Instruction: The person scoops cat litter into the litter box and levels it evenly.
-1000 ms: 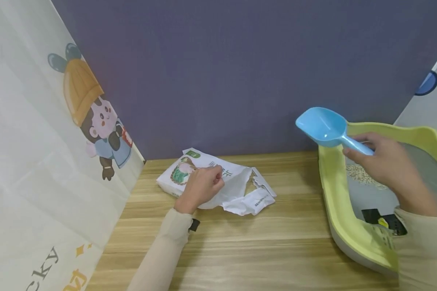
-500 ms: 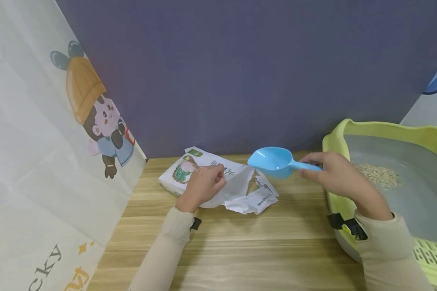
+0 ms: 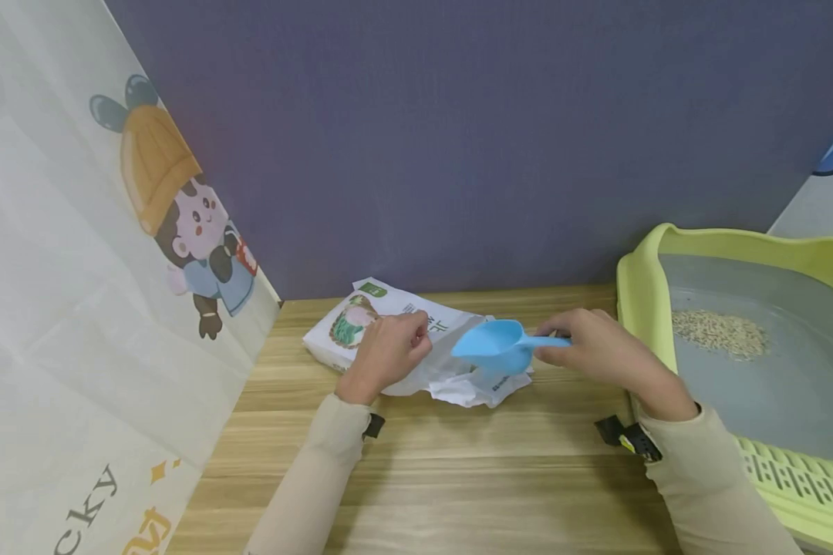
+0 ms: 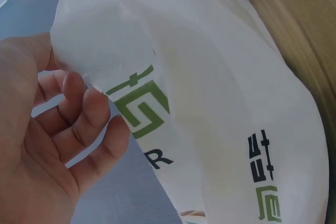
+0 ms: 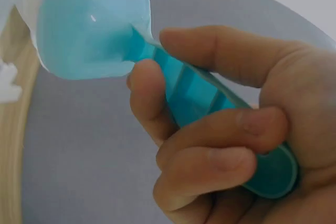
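A white printed bag [image 3: 326, 341] lies on its side on the wooden table, its torn mouth facing right. My left hand [image 3: 389, 353] pinches the upper edge of the bag; in the left wrist view the bag's plastic film [image 4: 210, 66] bulges beside the curled fingers. My right hand [image 3: 600, 351] grips a light blue scoop [image 3: 494, 344] by its handle. The scoop's bowl is in front of the bag's torn mouth and hides part of it. In the right wrist view, fingers and thumb wrap the ribbed handle [image 5: 191, 90].
At the right stands a yellow-green litter box [image 3: 645, 289] with a grey floor, a pile of beige pellets [image 3: 722, 333] and a slotted front ledge [image 3: 798, 482]. A dark panel [image 3: 458, 146] closes off the back, and a white printed sheet [image 3: 48, 254] hangs at the left.
My right hand has carried the scoop leftward and down, from above the litter box's rim to the bag's torn mouth. The left hand and the bag have stayed nearly still.
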`<state>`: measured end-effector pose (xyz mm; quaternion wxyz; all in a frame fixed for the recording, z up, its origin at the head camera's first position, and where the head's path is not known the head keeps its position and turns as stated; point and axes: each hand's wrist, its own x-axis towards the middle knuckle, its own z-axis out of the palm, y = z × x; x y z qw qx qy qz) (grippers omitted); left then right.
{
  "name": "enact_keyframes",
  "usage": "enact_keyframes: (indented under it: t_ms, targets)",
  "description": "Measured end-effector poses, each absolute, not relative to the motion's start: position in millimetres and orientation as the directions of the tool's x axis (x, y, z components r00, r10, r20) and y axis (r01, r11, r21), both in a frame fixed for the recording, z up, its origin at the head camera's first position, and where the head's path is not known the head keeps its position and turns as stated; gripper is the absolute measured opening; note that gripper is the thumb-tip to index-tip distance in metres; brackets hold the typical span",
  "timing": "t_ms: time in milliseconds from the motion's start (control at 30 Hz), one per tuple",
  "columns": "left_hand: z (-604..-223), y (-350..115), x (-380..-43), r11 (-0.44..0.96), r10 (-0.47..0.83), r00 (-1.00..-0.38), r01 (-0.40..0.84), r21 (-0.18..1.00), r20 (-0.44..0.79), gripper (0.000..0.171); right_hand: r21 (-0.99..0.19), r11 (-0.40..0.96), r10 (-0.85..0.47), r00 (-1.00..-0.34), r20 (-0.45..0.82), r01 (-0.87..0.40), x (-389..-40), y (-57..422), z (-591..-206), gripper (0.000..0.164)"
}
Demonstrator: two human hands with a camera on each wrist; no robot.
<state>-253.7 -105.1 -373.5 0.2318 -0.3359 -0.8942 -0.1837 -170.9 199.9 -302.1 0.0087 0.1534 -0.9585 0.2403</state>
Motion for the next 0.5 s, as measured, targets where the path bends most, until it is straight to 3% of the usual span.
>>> enact_keyframes:
  t_ms: [500]
  targets:
    - [-373.2,-102.1,-254.2,0.707,0.523,-0.66,0.69,0.159,0.54,0.019,-0.461,0.812,-0.327,-0.933,0.149,-0.358,-191.3,168.5,-338.7,0.018]
